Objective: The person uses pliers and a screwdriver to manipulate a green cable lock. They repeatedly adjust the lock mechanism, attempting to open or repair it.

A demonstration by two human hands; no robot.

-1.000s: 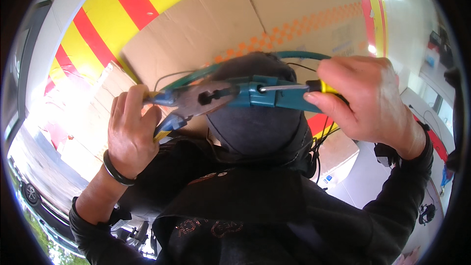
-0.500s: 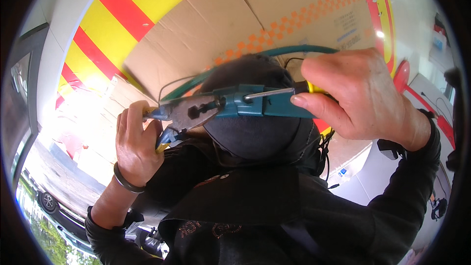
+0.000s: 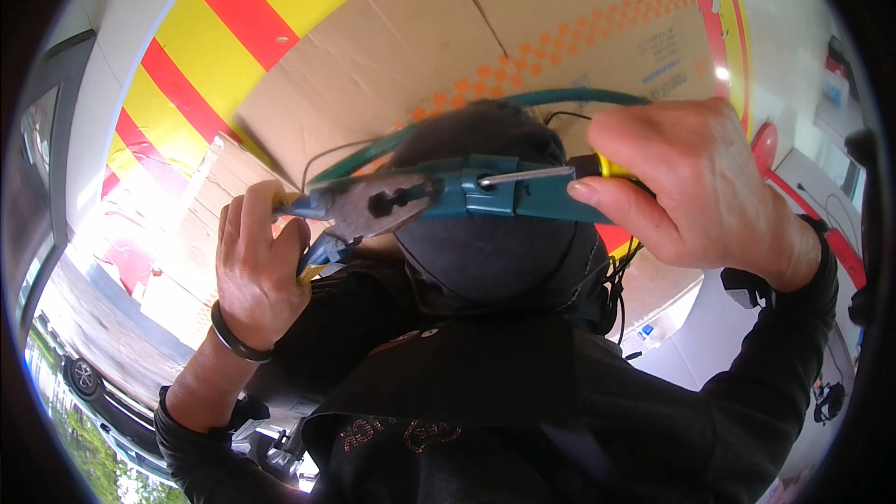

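Note:
My left hand (image 3: 257, 266) is wrapped round the blue and yellow handles of grey metal pliers (image 3: 385, 210). Their jaws meet the left end of a flat green band (image 3: 551, 200); whether they bite on it I cannot tell. A folded green clip (image 3: 487, 203) sits around the band. Fingers of my right hand (image 3: 691, 182) close on the black and yellow handle of a screwdriver (image 3: 537, 174), whose metal shaft lies across the clip. Its tip rests at a small dark hole there. Under the tools is a dark rounded surface (image 3: 495, 266).
Beyond my hands, brown cardboard sheets (image 3: 373, 56) lean or lie against a red and yellow striped surface (image 3: 243, 9). A curved green hoop (image 3: 579, 93) passes behind the dark rounded surface. Black cables (image 3: 618, 285) hang at the right. A parked car (image 3: 89, 378) stands at the far left.
The pliers' jaws, the green clip and the screwdriver tip have shifted slightly to the right. My left hand sits a touch further left. Both hands keep their holds.

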